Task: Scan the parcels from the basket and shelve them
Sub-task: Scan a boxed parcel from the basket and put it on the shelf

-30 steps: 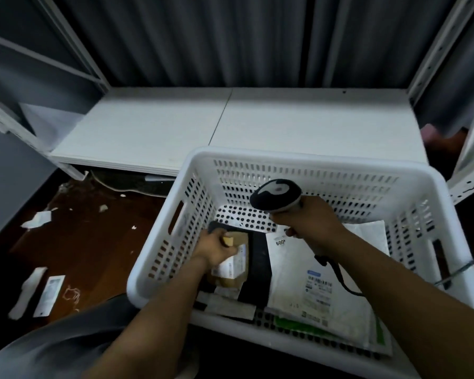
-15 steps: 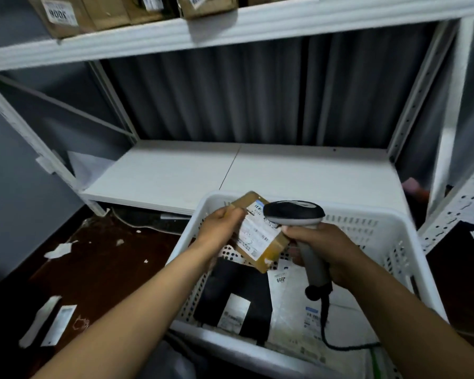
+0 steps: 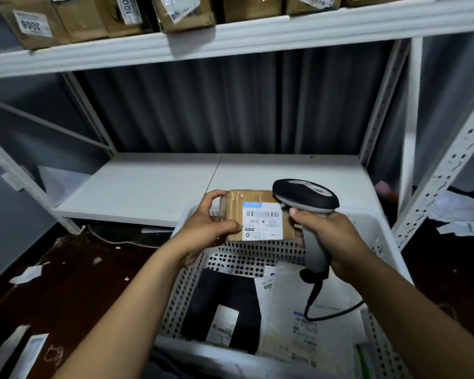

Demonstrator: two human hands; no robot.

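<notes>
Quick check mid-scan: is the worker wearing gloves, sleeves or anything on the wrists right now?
No gloves: the left hand and the right hand are both bare. Both forearms are uncovered as far as the frame shows, with no sleeve edge in view. No watch, band or ring shows on either wrist or on the visible fingers, and no tape or markings show on the arms.

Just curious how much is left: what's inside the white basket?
A black parcel with a white label and white mailer bags lie in the white basket. Anything beneath them is covered.
</notes>
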